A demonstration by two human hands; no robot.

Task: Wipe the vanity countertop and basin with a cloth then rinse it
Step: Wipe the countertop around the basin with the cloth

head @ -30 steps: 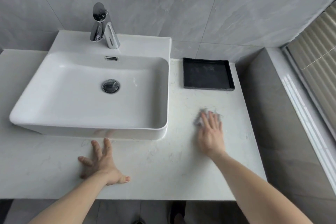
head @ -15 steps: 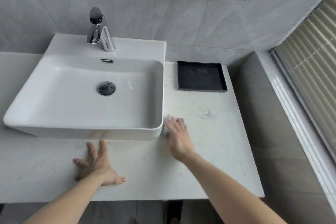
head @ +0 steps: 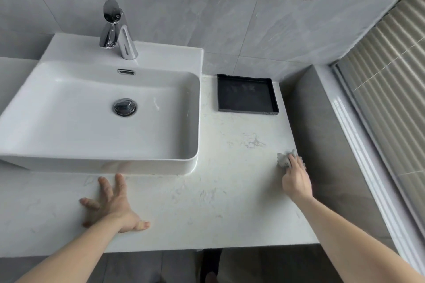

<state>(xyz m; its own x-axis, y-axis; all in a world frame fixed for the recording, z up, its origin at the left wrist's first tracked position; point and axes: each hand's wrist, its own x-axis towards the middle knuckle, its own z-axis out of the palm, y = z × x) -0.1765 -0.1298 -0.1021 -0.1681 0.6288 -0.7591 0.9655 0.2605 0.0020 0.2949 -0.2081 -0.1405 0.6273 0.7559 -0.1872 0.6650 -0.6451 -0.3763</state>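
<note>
Currently right hand (head: 296,179) presses a crumpled grey cloth (head: 284,159) flat-fingered at the desk (head: 207,202) edge, 3 o'clock, touching the grey side wall (head: 322,145). Left hand (head: 112,204) braces, fingers spread, holding nothing, at 7 o'clock below the basin (head: 92,122). Risk: cloth slips from under the fingers; a stroke toward 12 could nudge the black tray (head: 246,96).

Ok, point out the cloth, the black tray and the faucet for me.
cloth (head: 283,160), head view, on the crumpled grey part showing left of the right hand's fingers.
black tray (head: 245,96), head view, on its flat dark floor.
faucet (head: 126,44), head view, on the chrome spout above the basin.
</note>
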